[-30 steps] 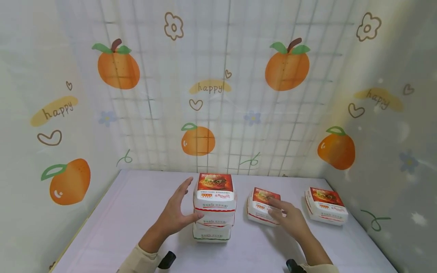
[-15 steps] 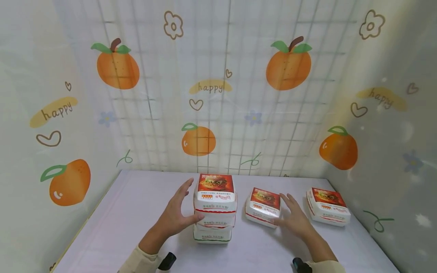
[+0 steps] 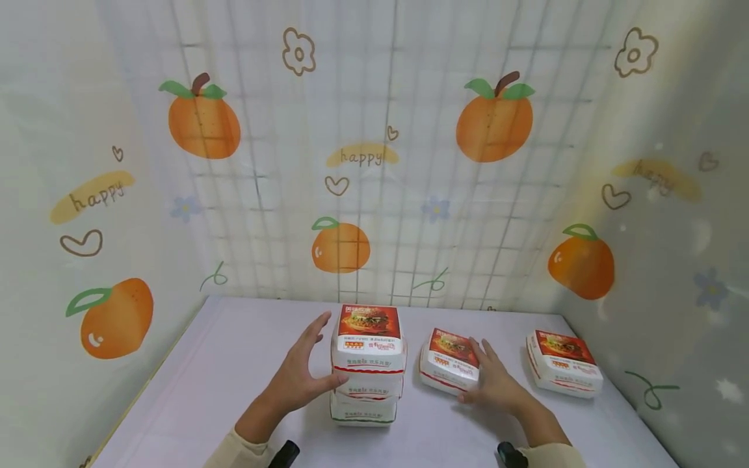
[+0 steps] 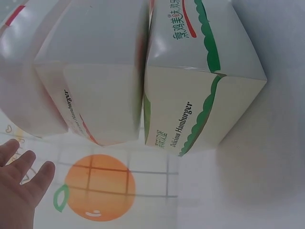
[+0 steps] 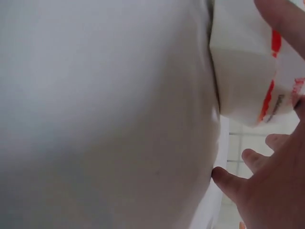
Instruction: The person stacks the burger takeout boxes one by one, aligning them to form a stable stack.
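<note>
Three hamburger boxes (image 3: 368,357) stand stacked near the middle, the bottom one edged in green and the upper ones in red. My left hand (image 3: 295,377) stands at the stack's left side, fingers spread, its thumb overlapping the front corner. In the left wrist view, its fingertips (image 4: 40,179) are apart from the box walls. To the right of the stack, a single hamburger box (image 3: 447,361) lies slightly turned. Against its right side is my right hand (image 3: 494,383), thumb by the front corner and fingers extended along the far right edge. The right wrist view shows these fingers spread.
Another hamburger box (image 3: 564,364) lies farther right, near the table's right edge. The white table (image 3: 246,344) meets a hanging curtain (image 3: 269,182) printed with oranges at the back and sides, with a wire grid showing through behind it.
My right hand has moved off the top of the single box to its right side, its thumb now lower at the front corner. The left hand stays beside the stack.
</note>
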Motion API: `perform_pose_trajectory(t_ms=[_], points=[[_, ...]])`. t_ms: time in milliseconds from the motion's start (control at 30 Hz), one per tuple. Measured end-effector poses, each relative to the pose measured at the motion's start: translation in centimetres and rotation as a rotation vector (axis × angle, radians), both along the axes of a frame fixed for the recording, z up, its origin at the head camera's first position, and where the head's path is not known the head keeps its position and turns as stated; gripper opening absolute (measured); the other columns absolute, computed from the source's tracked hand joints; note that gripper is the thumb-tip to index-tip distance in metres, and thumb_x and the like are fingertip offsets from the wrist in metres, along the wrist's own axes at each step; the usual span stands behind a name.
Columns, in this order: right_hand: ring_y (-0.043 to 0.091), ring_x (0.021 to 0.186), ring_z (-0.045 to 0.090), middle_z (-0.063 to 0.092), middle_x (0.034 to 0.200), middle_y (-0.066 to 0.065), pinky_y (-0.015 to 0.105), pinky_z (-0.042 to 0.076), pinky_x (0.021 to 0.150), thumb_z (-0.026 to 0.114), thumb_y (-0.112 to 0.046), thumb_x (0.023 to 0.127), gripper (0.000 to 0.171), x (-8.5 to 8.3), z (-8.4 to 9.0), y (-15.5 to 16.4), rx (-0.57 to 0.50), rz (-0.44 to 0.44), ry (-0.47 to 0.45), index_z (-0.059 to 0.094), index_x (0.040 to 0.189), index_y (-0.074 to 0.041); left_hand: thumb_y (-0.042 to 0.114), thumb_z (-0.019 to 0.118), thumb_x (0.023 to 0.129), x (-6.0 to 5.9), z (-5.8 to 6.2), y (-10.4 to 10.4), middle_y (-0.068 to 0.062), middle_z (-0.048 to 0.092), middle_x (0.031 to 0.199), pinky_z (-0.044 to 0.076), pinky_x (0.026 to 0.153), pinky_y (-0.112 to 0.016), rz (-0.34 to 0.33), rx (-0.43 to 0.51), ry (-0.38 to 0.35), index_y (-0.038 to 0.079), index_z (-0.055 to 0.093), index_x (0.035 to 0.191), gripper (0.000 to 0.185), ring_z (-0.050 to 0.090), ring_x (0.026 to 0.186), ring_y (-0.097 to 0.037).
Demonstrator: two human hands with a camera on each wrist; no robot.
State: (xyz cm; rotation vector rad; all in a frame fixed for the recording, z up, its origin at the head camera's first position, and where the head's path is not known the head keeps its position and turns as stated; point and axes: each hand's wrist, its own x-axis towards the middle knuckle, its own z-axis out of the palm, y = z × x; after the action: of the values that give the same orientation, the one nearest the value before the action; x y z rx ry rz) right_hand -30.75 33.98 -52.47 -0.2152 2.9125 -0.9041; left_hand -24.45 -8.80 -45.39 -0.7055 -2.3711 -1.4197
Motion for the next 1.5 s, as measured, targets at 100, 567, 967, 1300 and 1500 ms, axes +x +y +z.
perform_pose_trajectory(t_ms=[100, 567, 967, 1300, 1500], points=[[0.056, 0.138, 0.005, -0.003, 0.156, 0.03, 0.074, 0.018, 0.1, 0.089, -0.054, 0.056, 0.138, 0.3, 0.3, -0.2, -0.002, 0.002, -0.007, 0.005, 0.157, -0.012, 0.053, 0.078, 0.076, 0.0, -0.3, 0.0, 0.007, 0.03, 0.155, 0.038, 0.102, -0.056, -0.009, 0.002, 0.009, 0.039, 0.021, 0.153, 0.097, 0.036, 0.136, -0.02], [0.05, 0.137, 0.022, 0.019, 0.154, 0.024, 0.07, 0.024, 0.102, 0.085, -0.049, 0.066, 0.121, 1.9, 0.3, -1.3, -0.112, -0.065, 0.026, 0.012, 0.157, -0.016, 0.05, 0.078, 0.078, 0.3, -1.0, -0.5, 0.008, 0.029, 0.155, 0.037, 0.105, -0.052, -0.022, 0.015, -0.007, 0.038, 0.02, 0.153, 0.096, 0.031, 0.139, -0.017], [0.048, 0.139, 0.018, 0.004, 0.158, 0.022, 0.065, 0.03, 0.103, 0.08, -0.037, 0.079, 0.119, 3.6, 5.4, -1.7, -0.385, -0.102, 0.026, -0.009, 0.155, -0.016, 0.047, 0.079, 0.078, 0.5, -1.3, 0.5, 0.009, 0.029, 0.155, 0.038, 0.105, -0.051, -0.048, 0.022, 0.039, 0.031, 0.021, 0.155, 0.097, 0.03, 0.14, -0.015], [0.048, 0.135, 0.026, 0.011, 0.157, 0.021, 0.065, 0.037, 0.098, 0.074, -0.03, 0.086, 0.103, 4.2, 9.6, -3.2, -0.432, -0.038, 0.167, -0.001, 0.156, -0.02, 0.048, 0.078, 0.078, 0.8, -1.5, 0.6, 0.005, 0.029, 0.156, 0.037, 0.104, -0.055, -0.063, 0.018, 0.011, 0.035, 0.02, 0.154, 0.096, 0.033, 0.139, -0.023], [0.04, 0.141, 0.02, 0.01, 0.16, 0.013, 0.065, 0.026, 0.105, 0.071, -0.029, 0.087, 0.1, 3.9, 10.9, -4.1, -0.531, 0.031, 0.316, 0.0, 0.157, -0.025, 0.043, 0.081, 0.077, 0.4, -0.4, 0.2, 0.003, 0.028, 0.157, 0.039, 0.101, -0.056, -0.045, 0.013, 0.08, 0.033, 0.02, 0.155, 0.1, 0.037, 0.136, -0.024]])
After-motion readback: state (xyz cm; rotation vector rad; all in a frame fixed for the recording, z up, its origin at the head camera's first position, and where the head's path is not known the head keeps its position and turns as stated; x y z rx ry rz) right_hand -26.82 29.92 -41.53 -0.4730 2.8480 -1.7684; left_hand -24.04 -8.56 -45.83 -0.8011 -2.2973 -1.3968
